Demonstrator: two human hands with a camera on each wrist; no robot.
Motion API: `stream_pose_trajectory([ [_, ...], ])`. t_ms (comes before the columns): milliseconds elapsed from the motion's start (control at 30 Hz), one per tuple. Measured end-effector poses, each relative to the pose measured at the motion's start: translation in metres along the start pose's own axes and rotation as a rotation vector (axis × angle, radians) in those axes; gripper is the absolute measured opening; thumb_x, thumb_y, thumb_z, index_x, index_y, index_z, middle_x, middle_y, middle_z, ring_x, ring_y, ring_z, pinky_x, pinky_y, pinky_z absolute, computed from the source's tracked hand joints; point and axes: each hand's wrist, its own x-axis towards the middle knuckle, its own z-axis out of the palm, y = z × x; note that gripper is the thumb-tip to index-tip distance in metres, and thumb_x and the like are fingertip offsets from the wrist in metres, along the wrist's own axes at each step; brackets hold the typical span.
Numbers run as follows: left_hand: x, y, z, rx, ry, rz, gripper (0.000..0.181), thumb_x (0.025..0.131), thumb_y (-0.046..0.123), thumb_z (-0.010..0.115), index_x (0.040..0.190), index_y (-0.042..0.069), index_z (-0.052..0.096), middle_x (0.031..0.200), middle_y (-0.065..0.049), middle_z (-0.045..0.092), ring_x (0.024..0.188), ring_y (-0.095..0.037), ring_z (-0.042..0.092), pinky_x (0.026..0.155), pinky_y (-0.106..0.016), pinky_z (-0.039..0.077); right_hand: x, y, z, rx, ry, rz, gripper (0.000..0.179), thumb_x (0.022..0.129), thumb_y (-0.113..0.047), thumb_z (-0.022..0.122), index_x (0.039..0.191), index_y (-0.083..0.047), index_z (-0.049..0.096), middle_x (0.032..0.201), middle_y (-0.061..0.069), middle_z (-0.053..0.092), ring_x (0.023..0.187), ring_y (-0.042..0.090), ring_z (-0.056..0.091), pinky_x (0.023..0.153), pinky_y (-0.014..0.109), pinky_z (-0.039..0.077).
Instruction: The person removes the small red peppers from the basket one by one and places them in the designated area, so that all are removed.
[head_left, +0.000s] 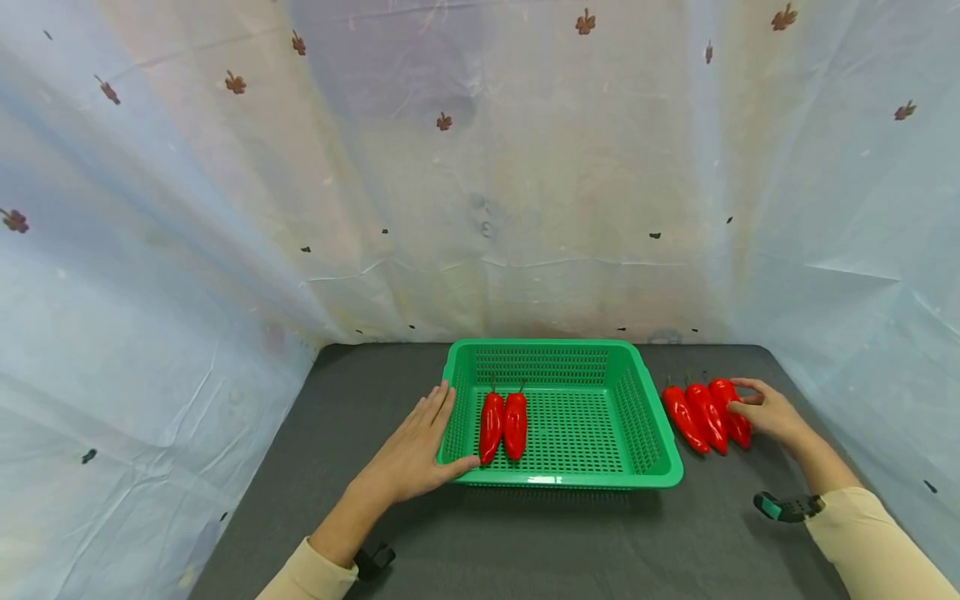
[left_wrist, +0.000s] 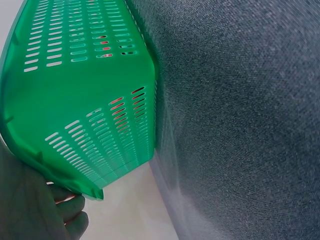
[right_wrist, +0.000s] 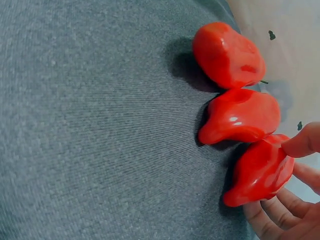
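My right hand (head_left: pixel 776 417) pinches the rightmost red pepper (right_wrist: pixel 262 170) at its stem end, thumb on one side and fingers around the other in the right wrist view. Two more red peppers, a middle one (head_left: pixel 707 417) and a left one (head_left: pixel 684 419), lie close beside it on the dark cloth. My left hand (head_left: pixel 411 454) rests with straight fingers on the left rim of a green plastic basket (head_left: pixel 570 481), its thumb along the front edge. Inside the basket, toward its left, a red pepper (head_left: pixel 491 427) lies side by side with another red pepper (head_left: pixel 515 427).
Dark grey cloth (head_left: pixel 555 542) covers the table. Pale plastic sheeting (head_left: pixel 525 192) with small leaf marks hangs behind and at both sides. The basket has slotted walls (left_wrist: pixel 100 135) and stands between my hands. Each wrist wears a black strap.
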Motion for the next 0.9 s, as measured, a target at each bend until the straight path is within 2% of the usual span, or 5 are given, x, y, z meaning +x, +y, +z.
stream_pose_trajectory([
  [700,0.0,-0.001,0.0,0.001,-0.002,0.004,0.117,0.096,0.085,0.047,0.173,0.008,0.003,0.181,-0.009,-0.001,0.167,-0.025,0.001,0.135,-0.048,0.011,-0.005,-0.005,0.001,-0.007,-0.024,0.003,0.067,0.111,-0.023,0.056,0.154,0.019,0.027,0.145,0.052,0.043,0.111,0.047,0.068,0.082,0.042,0.065],
  [900,0.0,0.0,0.0,-0.007,-0.012,-0.005,0.117,0.096,0.085,0.047,0.173,0.009,0.002,0.181,-0.008,-0.002,0.167,-0.023,0.0,0.135,-0.048,0.01,-0.011,-0.005,-0.004,0.006,0.023,-0.029,0.062,0.113,-0.021,0.054,0.153,0.021,0.031,0.139,0.05,0.051,0.107,0.046,0.07,0.078,0.039,0.066],
])
